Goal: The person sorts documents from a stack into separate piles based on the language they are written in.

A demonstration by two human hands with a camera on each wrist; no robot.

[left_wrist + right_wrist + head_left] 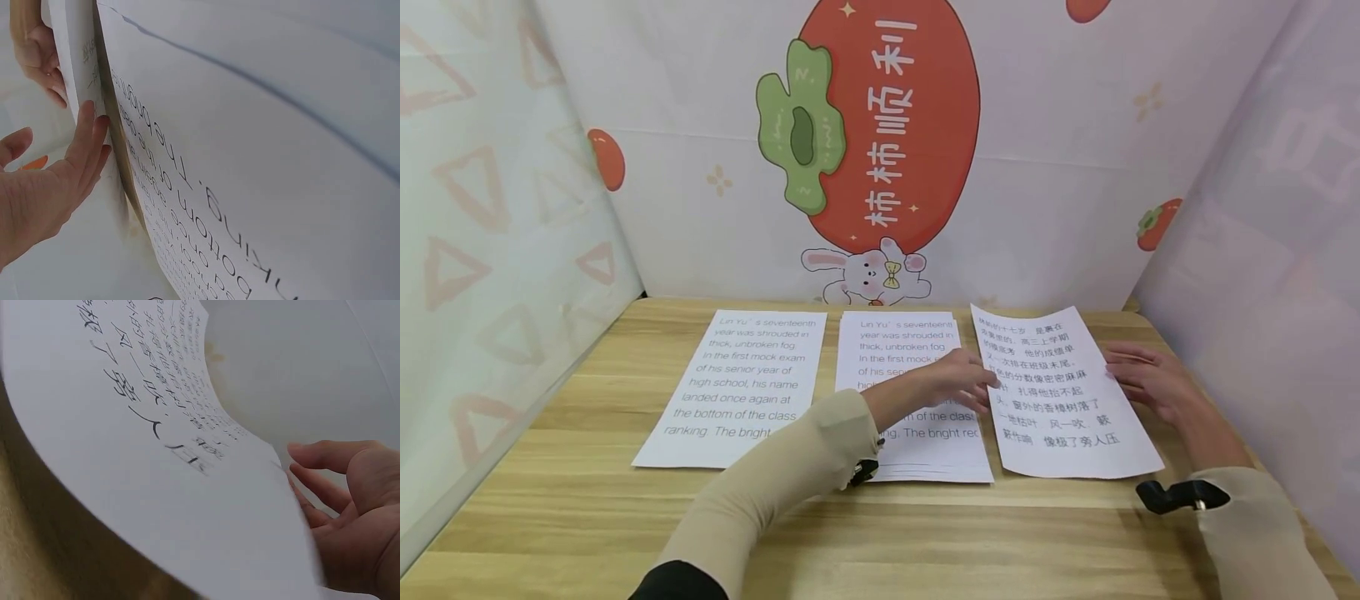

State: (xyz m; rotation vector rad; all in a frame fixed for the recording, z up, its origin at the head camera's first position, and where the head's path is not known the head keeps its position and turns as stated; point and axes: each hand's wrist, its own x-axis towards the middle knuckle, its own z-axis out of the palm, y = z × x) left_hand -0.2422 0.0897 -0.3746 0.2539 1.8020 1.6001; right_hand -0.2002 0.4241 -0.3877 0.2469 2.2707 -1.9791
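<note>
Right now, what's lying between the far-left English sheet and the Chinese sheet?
In the head view, a stack of English sheets lies between them, with the left hand reaching across it.

- Left hand (pixel 44 187): lower left of the frame, fingers straight and together, thumb spread apart; fingertips touch the edge of a thin white paper sheet with small print (pixel 78 56).
- Right hand (pixel 39 59): upper left, fingers at that same sheet's far side.
- Large white paper sheet with black English print (pixel 262 162): fills most of the frame, lying close to the lens.
- Strip of light wooden bench (pixel 122 169): visible between the two sheets.
</note>
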